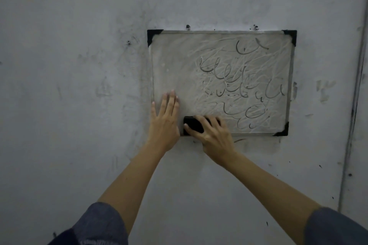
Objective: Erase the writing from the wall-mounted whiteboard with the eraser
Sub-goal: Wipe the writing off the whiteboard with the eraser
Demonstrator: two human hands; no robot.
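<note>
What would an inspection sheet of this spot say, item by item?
Surface: grey wall, scuffed and smudged.
Job's things: whiteboard hung on the wall, writing remaining across its middle and right; black eraser at its lower edge.
Clutter: nothing seen.
Hands: left hand flat on the board's lower left corner; right hand grips the eraser.
Cables: nothing seen.
Surroundings: screws above the board; vertical seam at right.

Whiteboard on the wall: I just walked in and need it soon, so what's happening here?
A person is wiping the whiteboard. The right hand grips a black eraser against the board's bottom edge, left of centre. The left hand presses flat on the lower left corner. The left part looks wiped; the writing on the right remains.
</note>
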